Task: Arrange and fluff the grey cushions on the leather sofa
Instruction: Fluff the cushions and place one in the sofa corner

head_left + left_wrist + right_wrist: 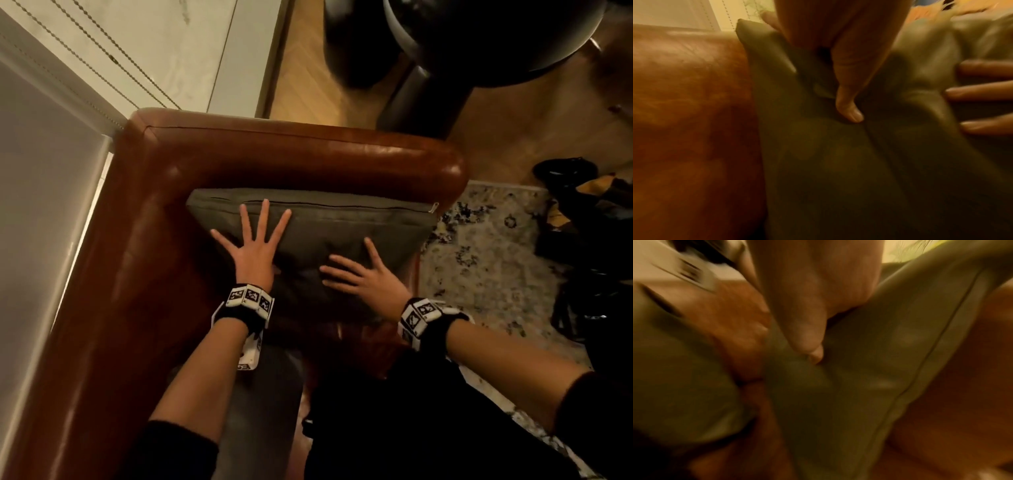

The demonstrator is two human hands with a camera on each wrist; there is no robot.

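Note:
A grey cushion (329, 229) with a zip along its top edge leans against the armrest of the brown leather sofa (301, 154). My left hand (253, 246) lies flat on its left part, fingers spread wide. My right hand (363, 274) presses flat on its lower middle, fingers straight and pointing left. In the left wrist view my left thumb (849, 104) dents the cushion fabric (838, 162), and my right hand's fingertips (978, 95) show at the right edge. The right wrist view is blurred; my thumb (807, 337) presses the grey cushion (869, 369).
The sofa's back (113, 274) runs down the left, beside a white wall with blind cords (102, 58). A patterned rug (486, 253) lies to the right, with dark bags (589, 219) on it. A dark round seat (462, 44) stands beyond the armrest on the wooden floor.

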